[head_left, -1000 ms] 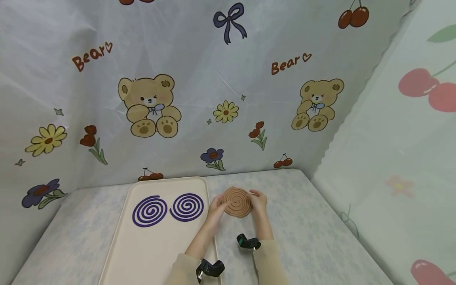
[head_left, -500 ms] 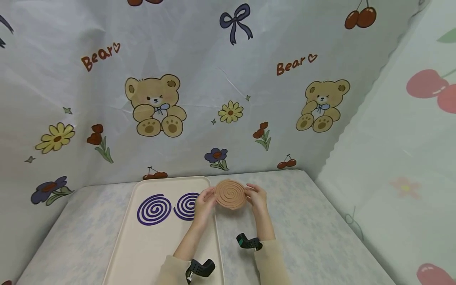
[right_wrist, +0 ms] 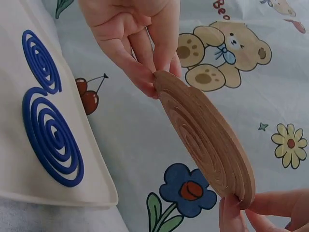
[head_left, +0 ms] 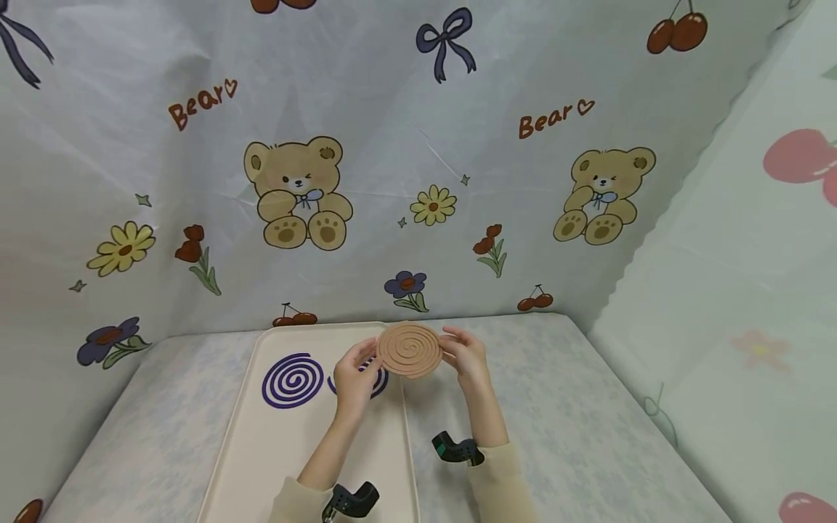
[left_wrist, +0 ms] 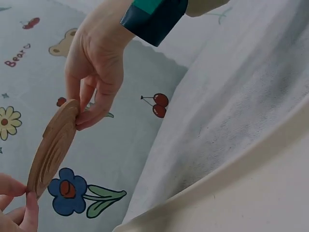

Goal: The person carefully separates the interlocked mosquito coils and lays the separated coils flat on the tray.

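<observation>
A round brown mosquito coil (head_left: 410,350), tightly wound, is held up off the table between both hands. My left hand (head_left: 354,386) pinches its left edge, with the thumb on one face and fingers on the other. Opposite, my right hand (head_left: 468,360) pinches the right edge. Seen edge-on in the right wrist view, the brown coil (right_wrist: 207,140) looks thick and layered. Two loosely wound purple-blue coils lie side by side at the back of a cream tray (head_left: 314,457). The left one (head_left: 294,380) shows whole; my left hand partly covers the other (right_wrist: 55,137).
The tray has a low raised rim and fills the left middle of the pale mottled table (head_left: 562,436). Behind the table hangs a white cloth (head_left: 379,109) printed with bears and flowers; another printed cloth (head_left: 732,290) stands along the right side.
Both hands have raised the brown coil and brought it left, toward the tray. The left hand now overlaps the right-hand purple coil. The head view has shifted slightly left.
</observation>
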Motion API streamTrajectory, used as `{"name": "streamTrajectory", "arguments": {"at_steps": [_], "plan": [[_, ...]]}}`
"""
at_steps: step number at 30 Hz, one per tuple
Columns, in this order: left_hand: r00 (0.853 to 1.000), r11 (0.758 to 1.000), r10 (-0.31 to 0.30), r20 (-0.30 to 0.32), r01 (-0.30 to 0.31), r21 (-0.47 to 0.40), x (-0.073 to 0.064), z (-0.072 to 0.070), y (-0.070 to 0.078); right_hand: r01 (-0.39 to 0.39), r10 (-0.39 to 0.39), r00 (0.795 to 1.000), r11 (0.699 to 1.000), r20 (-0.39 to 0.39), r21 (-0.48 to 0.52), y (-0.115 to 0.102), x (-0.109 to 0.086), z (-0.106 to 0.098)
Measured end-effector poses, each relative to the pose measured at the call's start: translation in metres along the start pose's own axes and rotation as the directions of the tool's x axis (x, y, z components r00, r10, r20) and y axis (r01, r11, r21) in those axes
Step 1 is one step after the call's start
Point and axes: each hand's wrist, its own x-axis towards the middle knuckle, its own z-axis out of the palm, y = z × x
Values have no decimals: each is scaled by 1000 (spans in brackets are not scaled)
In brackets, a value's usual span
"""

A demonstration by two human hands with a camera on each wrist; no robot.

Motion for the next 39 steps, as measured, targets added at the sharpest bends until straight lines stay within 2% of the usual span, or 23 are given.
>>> {"name": "streamTrajectory", "arguments": {"at_steps": [3,5,6,10,18,25,32,39], "plan": [[1000,1000,2,-30,-2,-25,-1,-9,5,19,-20,999,1000,38,15,-5,-5,6],[999,999,-13,-47,11,-53,-2,-16,9,29,-30,997,999,64,29,-7,-9,10],[998,997,-15,-56,11,-71,0,-19,5,33,-35,996,999,78,32,-8,-11,12],[996,994,-47,-74,39,-104,-2,-35,14,42,-48,988,998,149,40,-10,-23,22],[987,995,-96,-131,94,-19,-9,-73,27,25,-33,959,999,283,31,-14,-46,40],[985,991,-129,-111,133,32,-16,-95,38,61,-53,935,998,349,-11,-19,-61,50],[984,986,-165,-69,166,4,-19,-107,54,59,-55,923,998,381,1,-22,-70,55],[982,982,-188,-35,187,-24,-22,-115,60,44,-37,916,999,399,-9,-29,-78,55]]}}
